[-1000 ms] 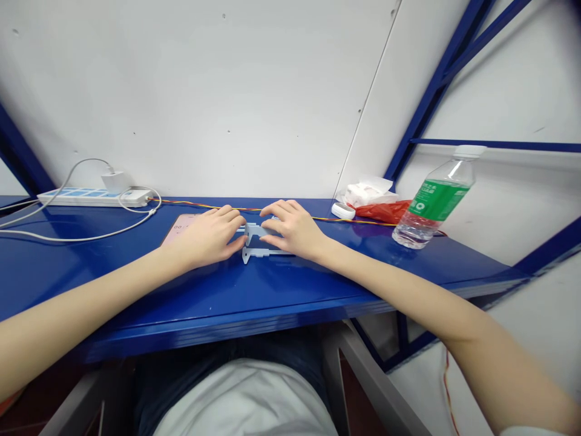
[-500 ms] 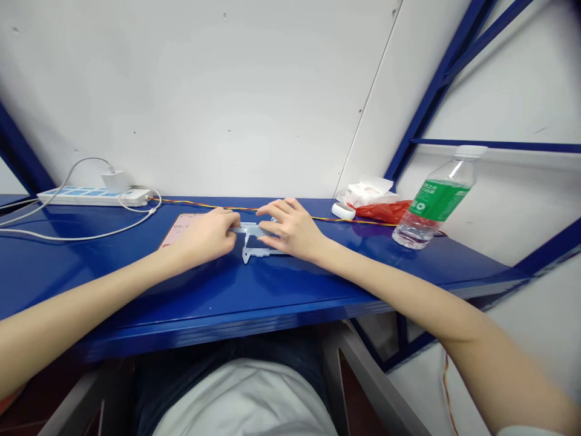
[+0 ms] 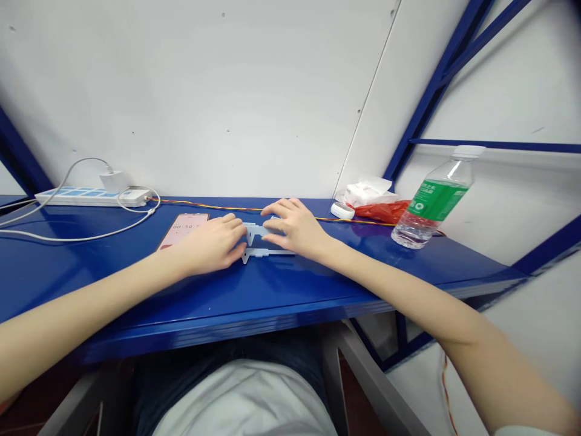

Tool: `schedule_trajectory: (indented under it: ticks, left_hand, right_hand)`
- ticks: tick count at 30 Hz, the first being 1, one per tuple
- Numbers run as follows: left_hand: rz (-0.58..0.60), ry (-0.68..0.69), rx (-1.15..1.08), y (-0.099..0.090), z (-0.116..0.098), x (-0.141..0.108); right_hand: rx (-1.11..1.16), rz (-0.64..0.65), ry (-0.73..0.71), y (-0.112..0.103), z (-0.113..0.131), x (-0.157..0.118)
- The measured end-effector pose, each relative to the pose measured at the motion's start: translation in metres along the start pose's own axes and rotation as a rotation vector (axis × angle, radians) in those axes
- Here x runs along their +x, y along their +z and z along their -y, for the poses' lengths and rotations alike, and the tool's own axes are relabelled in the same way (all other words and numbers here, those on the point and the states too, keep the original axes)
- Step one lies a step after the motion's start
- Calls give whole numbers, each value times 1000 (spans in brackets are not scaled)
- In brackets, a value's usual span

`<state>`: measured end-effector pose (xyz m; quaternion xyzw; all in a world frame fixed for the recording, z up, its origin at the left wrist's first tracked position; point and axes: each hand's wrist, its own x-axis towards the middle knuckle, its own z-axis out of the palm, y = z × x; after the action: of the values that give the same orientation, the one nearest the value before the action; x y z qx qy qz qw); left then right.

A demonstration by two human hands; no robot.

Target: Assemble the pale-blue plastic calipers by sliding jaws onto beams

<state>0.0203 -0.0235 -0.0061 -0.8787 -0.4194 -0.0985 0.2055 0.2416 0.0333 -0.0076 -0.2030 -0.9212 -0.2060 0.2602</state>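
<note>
Two pale grey calipers lie across the middle of the blue table, one behind the other. My right hand (image 3: 297,229) grips the rear caliper (image 3: 256,231) between thumb and fingers, near its right part. At the left ends of both tools is my left hand (image 3: 218,243), its fingers bent and thumb apart from them, by the jaws; whether it pinches anything is hidden. The front caliper (image 3: 261,252) rests flat, its jaw end just right of my left thumb. A phone (image 3: 185,224) showing a timer lies partly behind my left hand and wrist.
A white power strip (image 3: 82,196) with a charger and cables sits at the back left. At the right stand a water bottle (image 3: 438,201), a red bag (image 3: 385,211), a white tissue pack (image 3: 367,192) and a small white device (image 3: 342,211). Thin wires run along the back.
My left hand has moved a little toward me and its thumb has come down by the front caliper's jaw. More of the phone shows. My right hand has shifted slightly right.
</note>
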Motion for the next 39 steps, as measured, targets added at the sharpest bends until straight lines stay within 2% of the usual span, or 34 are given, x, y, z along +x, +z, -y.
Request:
schedule_trajectory:
  ticks: [3, 7, 13, 16, 22, 27, 34, 39]
  left_hand:
    - [41, 8, 20, 2, -5, 0]
    - [44, -62, 60, 9, 9, 0]
    - [148, -160, 90, 14, 24, 1]
    - [199, -164, 73, 17, 28, 1]
    - [217, -181, 3, 15, 30, 0]
    - [264, -201, -14, 9, 29, 2]
    - [260, -178, 41, 10, 29, 0]
    - [251, -149, 128, 14, 27, -1]
  right_hand:
    - [38, 39, 13, 0, 5, 0]
    - [121, 112, 82, 1, 3, 1]
    - [243, 235, 56, 1, 5, 3]
    - [209, 240, 111, 1, 3, 3]
    - [103, 234, 346, 1, -14, 1]
    - [-27, 367, 556, 6, -27, -2]
    - [-108, 493, 648, 6, -30, -4]
    - [-116, 508, 645, 5, -32, -3]
